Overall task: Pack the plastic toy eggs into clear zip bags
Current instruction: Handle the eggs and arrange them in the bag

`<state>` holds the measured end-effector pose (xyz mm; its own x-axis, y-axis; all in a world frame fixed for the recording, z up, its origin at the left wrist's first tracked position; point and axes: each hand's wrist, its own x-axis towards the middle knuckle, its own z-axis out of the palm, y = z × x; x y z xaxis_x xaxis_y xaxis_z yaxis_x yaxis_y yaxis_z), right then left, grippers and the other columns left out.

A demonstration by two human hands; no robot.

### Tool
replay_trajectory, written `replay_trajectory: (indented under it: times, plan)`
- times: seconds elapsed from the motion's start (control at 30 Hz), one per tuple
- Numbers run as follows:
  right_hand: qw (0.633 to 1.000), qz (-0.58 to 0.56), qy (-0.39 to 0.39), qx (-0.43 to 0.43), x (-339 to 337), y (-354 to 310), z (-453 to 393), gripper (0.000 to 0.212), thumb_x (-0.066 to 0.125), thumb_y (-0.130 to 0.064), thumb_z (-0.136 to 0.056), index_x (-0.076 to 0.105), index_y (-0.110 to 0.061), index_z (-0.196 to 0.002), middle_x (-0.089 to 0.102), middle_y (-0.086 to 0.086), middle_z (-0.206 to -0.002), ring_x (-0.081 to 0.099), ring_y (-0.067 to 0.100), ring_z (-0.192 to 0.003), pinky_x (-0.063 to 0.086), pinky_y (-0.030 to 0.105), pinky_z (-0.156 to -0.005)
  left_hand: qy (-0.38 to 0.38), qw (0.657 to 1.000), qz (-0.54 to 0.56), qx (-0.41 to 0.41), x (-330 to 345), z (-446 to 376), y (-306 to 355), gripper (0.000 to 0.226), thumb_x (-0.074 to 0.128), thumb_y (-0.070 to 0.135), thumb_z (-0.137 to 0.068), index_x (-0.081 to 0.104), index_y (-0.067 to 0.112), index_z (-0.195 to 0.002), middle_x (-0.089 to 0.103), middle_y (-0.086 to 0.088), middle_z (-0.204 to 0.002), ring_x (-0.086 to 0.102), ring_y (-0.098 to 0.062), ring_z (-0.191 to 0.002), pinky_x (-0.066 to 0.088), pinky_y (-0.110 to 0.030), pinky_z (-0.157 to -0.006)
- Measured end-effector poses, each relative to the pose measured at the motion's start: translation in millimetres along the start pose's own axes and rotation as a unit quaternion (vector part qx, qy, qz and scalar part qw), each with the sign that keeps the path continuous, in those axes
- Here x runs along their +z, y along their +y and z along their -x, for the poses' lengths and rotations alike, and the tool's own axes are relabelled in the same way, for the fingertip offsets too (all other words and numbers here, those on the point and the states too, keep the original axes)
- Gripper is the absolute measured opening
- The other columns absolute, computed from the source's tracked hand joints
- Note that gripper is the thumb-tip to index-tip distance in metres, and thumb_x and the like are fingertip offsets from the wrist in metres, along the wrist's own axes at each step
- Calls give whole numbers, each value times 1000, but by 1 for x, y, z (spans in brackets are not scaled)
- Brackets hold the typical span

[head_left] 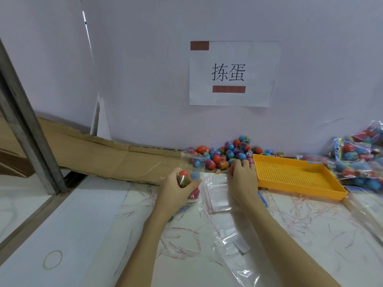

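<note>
A packing workstation: wall sign, loose toy eggs, yellow tray, filled bags.

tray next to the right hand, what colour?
Yellow-orange, with a perforated floor. The tray shows best in the head view, the only one here.

A yellow tray sits on the table. Up the wall behind it hangs a paper sign. Well left of the tray lie cardboard, a metal post, and a rubber band.
</note>
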<state>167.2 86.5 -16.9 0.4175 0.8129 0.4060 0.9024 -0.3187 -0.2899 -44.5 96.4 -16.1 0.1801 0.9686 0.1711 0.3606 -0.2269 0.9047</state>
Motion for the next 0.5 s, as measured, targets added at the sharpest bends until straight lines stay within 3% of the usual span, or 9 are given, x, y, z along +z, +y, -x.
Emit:
replay_trajectory:
  times: [0.07, 0.17, 0.3, 0.4, 0.5]
  plan:
    - [1000, -12, 18, -2, 0, 3, 0, 16, 56, -16, -101, 55, -11, -117, 60, 7, -118, 47, 24, -109, 41, 35, -99, -13, 1000, 8, 1, 0, 1, -1, 38, 80, 50, -84, 61, 21, -101, 71, 2, -93, 69, -14, -86, 46, -12, -59]
    - [996, -78, 47, -20, -1, 3, 2, 26, 58, -15, -101, 58, -8, -126, 59, 9, -121, 46, 25, -112, 40, 35, -100, -14, 1000, 15, 6, 0, 1, 1, 35, 80, 47, -85, 61, 21, -99, 71, 3, -91, 69, -11, -83, 47, -9, -55]
    - [963, -258, 74, -3, -10, -8, 16, 35, 64, -18, -99, 62, -11, -133, 54, 6, -116, 52, 15, -98, 42, 14, -82, -13, 1000, 7, 11, -1, 1, 2, 35, 78, 48, -87, 63, 22, -105, 71, 6, -96, 69, -10, -91, 47, -8, -58]
    - [913, -394, 108, 20, -21, -19, 28, 27, 70, -19, -95, 62, -18, -121, 60, -1, -108, 63, 9, -86, 49, 7, -68, -11, 1000, -7, 27, 0, 3, 2, 34, 77, 47, -88, 64, 23, -109, 72, 8, -98, 71, -11, -95, 50, -9, -63]
    - [838, -532, 119, 22, -39, -31, 38, 32, 77, -17, -90, 55, -24, -112, 65, -13, -100, 68, 5, -90, 56, 12, -74, 0, 996, -62, 58, 3, 5, 3, 46, 76, 50, -87, 63, 23, -123, 71, 5, -108, 69, -15, -100, 56, -18, -76]
